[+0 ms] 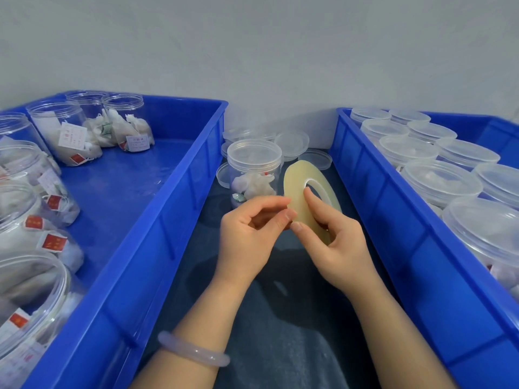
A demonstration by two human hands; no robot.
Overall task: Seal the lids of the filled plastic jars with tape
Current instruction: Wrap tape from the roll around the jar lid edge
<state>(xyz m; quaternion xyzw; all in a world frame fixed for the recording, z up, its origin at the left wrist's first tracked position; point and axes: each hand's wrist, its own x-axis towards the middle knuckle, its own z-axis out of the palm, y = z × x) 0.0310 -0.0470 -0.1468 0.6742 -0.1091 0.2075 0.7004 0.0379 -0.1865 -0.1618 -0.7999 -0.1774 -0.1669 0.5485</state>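
Tape roll (295, 184): pale yellow, translucent, held upright on edge above the dark cloth (280, 332), centre of scene, between the two crates.

Right hand (341, 248): grips the roll. The forefinger lies across the face toward the core, the thumb presses the near lower face, and the other fingers curl behind the roll.

Left hand (244, 242): thumb and forefinger are pinched together at the roll's left rim, and the remaining fingers are curled in. Whether a free tape end is caught between them cannot be told. A pale bangle (193, 350) sits on this wrist.

Capped jar (254, 167): clear plastic, lid on, white contents inside. It stands upright on the cloth just beyond the left hand, left of the roll.

Loose lids (292, 144): several clear ones lie on the cloth behind and beside that jar, against the far wall (252, 51).

Left crate (168, 234): blue. It holds open jars (59, 130) without lids, filled with white sachets bearing red and white tags. Some stand and some lean.

Right crate (393, 214): blue, packed with lidded jars (441, 181) standing close together in rows.
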